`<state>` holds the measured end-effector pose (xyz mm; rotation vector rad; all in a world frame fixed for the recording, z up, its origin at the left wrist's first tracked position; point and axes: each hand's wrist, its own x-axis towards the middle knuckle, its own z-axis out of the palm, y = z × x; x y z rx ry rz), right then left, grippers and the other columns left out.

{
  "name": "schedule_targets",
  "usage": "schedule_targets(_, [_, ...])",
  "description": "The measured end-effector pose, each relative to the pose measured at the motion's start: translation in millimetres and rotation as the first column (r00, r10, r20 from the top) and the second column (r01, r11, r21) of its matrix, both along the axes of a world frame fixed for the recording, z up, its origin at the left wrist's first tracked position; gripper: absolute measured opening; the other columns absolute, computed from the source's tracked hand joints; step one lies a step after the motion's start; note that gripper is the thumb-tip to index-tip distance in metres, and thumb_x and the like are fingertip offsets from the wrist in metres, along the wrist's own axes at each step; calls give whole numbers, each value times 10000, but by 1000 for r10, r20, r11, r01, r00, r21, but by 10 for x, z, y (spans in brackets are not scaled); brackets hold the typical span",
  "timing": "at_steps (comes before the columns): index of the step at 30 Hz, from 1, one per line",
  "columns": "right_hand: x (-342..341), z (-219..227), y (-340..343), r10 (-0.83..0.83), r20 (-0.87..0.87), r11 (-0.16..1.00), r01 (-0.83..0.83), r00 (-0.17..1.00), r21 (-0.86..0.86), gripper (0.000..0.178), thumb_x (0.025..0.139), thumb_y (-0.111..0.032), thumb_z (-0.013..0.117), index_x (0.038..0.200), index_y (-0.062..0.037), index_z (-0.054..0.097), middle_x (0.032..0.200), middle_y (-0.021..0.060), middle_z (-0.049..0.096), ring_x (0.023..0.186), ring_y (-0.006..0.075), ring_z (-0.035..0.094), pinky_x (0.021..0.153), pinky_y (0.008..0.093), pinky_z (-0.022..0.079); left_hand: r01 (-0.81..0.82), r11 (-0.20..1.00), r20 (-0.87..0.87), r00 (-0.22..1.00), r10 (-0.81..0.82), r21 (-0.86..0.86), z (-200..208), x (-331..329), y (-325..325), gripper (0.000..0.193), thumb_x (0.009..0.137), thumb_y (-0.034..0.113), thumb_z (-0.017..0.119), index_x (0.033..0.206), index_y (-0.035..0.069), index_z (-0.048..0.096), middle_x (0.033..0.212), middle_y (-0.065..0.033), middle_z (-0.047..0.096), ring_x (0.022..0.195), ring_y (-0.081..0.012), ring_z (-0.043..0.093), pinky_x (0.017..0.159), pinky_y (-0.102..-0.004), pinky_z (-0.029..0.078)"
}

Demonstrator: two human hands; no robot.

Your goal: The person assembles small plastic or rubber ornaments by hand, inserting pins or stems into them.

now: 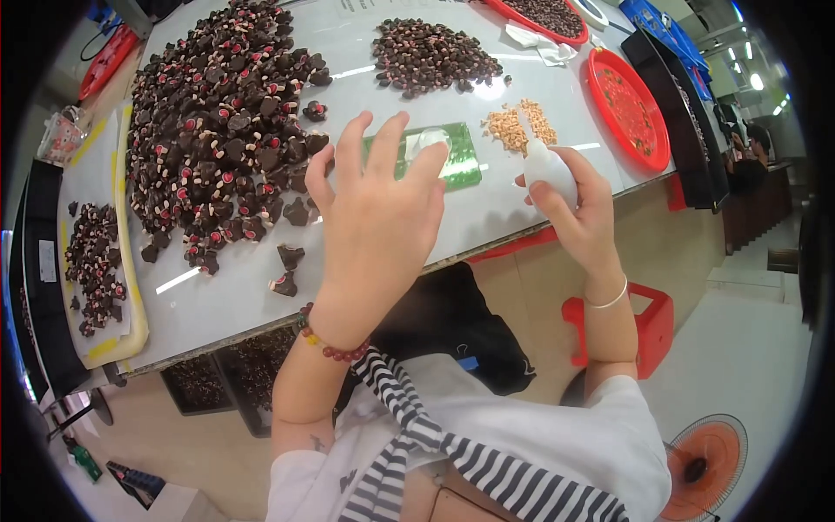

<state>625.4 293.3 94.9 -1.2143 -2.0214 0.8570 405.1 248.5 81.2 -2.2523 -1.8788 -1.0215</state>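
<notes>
My right hand (581, 204) grips a white squeeze bottle (554, 177), its tip close to a small heap of short beige pieces (507, 130) on the table. My left hand (376, 217) has its fingers spread above a green mat (465, 167) and partly covers it. On the mat lies a whitish round patch (430, 139); I cannot tell what it is. To the left spreads a large heap of dark brown, shaped parts with red and beige bits (222, 130). Two such dark parts (288, 270) lie apart beside my left wrist. Smaller dark pieces (430, 56) are piled behind the mat.
A red round tray (600, 74) and a long black bin (652, 65) stand at the right. Crumpled white tissue (541, 42) lies farther back. A yellow-edged tray (130, 304) holds more dark parts at the left. Below are a red stool (654, 335) and an orange fan (718, 452).
</notes>
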Motion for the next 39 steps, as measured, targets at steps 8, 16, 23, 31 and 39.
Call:
schedule_targets(8, [-110, 133, 108, 30, 311, 943, -131, 950, 307, 300, 730, -102, 683, 1007, -20, 603, 867, 119, 638, 747, 226, 610, 654, 300, 478, 31, 999, 152, 988, -29, -12, -20, -57, -91, 346, 757, 150, 639, 1082, 71, 548, 1098, -84, 563, 1080, -284, 489, 951, -410, 281])
schedule_targets(16, [-182, 185, 296, -81, 504, 732, -292, 860, 616, 371, 641, -62, 709, 1003, -97, 636, 935, 45, 634, 835, 215, 591, 626, 311, 498, -199, 980, 64, 978, 197, 25, -53, -579, -681, 426, 669, 151, 736, 1053, 58, 577, 1082, -109, 540, 1004, -275, 506, 870, -377, 380])
schedule_targets(23, [-259, 315, 341, -220, 606, 582, -396, 764, 710, 482, 567, -6, 701, 1024, -153, 658, 995, 23, 612, 899, 205, 581, 670, 296, 519, -281, 960, 100, 955, 281, -12, -322, -705, -744, 429, 663, 272, 738, 1060, 158, 622, 1101, -82, 502, 918, -260, 481, 804, -359, 399])
schedule_targets(31, [-316, 361, 339, -249, 624, 482, -464, 741, 743, 519, 543, 28, 686, 1023, -171, 669, 1010, 25, 614, 912, 210, 578, 721, 298, 520, -308, 951, -85, 947, 310, 43, -400, -698, -702, 428, 715, 349, 673, 1112, 197, 619, 1119, -34, 510, 932, -237, 483, 806, -338, 394])
schedule_targets(39, [-340, 388, 324, -255, 622, 420, -495, 740, 761, 492, 556, 34, 677, 1003, -171, 683, 1020, 13, 625, 930, 205, 575, 733, 300, 510, -315, 948, -70, 946, 318, 52, -423, -700, -716, 423, 724, 329, 659, 1120, 189, 608, 1076, -19, 521, 900, -213, 495, 765, -325, 396])
